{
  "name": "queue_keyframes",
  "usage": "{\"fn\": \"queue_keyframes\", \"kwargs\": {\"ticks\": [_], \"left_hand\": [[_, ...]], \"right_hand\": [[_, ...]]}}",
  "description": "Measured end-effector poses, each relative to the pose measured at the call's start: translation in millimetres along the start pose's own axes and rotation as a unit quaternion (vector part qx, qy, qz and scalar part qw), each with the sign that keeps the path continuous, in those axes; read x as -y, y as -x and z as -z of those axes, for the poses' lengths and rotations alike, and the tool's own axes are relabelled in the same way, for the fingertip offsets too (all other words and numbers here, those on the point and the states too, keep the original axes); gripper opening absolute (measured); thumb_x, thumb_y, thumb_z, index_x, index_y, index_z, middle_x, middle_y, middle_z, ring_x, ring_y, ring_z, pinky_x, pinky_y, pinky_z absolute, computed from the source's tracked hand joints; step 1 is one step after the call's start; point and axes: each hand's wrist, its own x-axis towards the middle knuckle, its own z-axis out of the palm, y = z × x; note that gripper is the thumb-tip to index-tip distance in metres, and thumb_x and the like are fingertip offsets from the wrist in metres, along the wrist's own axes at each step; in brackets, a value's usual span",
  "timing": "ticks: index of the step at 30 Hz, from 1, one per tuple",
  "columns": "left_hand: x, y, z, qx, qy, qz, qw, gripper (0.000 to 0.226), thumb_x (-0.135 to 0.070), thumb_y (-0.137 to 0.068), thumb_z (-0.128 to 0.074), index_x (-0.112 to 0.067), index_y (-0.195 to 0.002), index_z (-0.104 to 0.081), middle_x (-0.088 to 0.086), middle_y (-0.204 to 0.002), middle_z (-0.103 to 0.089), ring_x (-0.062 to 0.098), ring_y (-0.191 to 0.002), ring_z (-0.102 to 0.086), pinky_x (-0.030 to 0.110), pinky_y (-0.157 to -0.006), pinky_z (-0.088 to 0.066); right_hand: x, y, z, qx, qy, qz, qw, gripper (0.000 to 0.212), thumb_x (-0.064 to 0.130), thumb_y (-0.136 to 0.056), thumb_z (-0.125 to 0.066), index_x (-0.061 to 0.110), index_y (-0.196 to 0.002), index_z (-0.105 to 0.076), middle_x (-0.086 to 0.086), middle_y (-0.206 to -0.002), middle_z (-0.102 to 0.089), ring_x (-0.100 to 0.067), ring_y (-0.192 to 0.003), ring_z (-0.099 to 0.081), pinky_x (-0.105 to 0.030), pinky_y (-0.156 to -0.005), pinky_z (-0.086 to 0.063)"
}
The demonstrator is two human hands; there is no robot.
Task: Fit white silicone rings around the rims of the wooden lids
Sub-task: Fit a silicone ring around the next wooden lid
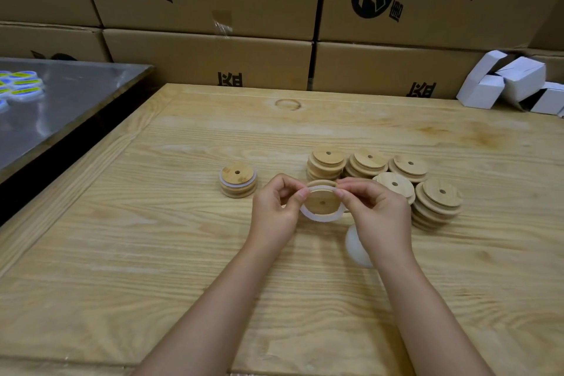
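Above the wooden table [152,238], both my hands hold one round wooden lid [322,203] with a small centre hole. My left hand [276,210] pinches a white silicone ring [320,218] at the lid's upper left rim. At the upper right rim my right hand [377,212] pinches the same ring. The ring hangs loose below the lid's lower edge. A short stack of lids with white rings [238,180] stands to the left. Several stacks of bare wooden lids [366,165] stand behind and right of my hands. A white pile of rings [355,246] lies partly hidden under my right wrist.
Printed cardboard boxes [207,52] line the back of the table. White folded cartons [512,82] lie at the back right. A metal-topped table [61,101] with blue-and-yellow labelled rolls [21,85] stands to the left, across a dark gap.
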Motion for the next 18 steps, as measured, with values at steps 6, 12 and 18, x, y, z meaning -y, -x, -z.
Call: {"fn": "queue_keyframes", "kwargs": {"ticks": [6, 12, 18], "left_hand": [[-3.8, 1.0, 1.2, 0.010, 0.004, 0.006, 1.000, 0.019, 0.005, -0.083, -0.063, -0.011, -0.073, -0.061, 0.004, -0.081, -0.067, 0.021, -0.083, -0.067, 0.053, -0.078, -0.054], [-6.6, 1.6, 5.0, 0.032, 0.058, 0.017, 0.998, 0.011, 0.006, -0.082, -0.064, -0.003, -0.077, -0.059, 0.006, -0.079, -0.067, 0.012, -0.077, -0.068, 0.025, -0.055, -0.055], [-5.7, 0.2, 3.6, 0.029, 0.051, 0.032, 0.998, 0.013, 0.005, -0.080, -0.067, -0.005, -0.076, -0.058, 0.007, -0.077, -0.067, 0.014, -0.076, -0.066, 0.028, -0.060, -0.057]], "right_hand": [[-1.8, -1.8, 2.0, 0.004, -0.014, -0.027, 1.000, 0.017, 0.008, -0.078, -0.073, 0.024, -0.073, -0.073, 0.012, -0.083, -0.072, -0.001, -0.084, -0.066, -0.014, -0.074, -0.052], [0.0, -1.1, 2.5, -0.005, -0.035, -0.034, 0.999, 0.015, 0.006, -0.079, -0.072, 0.021, -0.075, -0.072, 0.010, -0.084, -0.072, 0.000, -0.083, -0.066, -0.010, -0.071, -0.050], [1.9, -0.4, 1.4, -0.018, -0.025, -0.021, 0.999, 0.011, 0.009, -0.080, -0.072, 0.020, -0.080, -0.071, 0.008, -0.087, -0.071, 0.000, -0.080, -0.066, -0.011, -0.070, -0.050]]}}
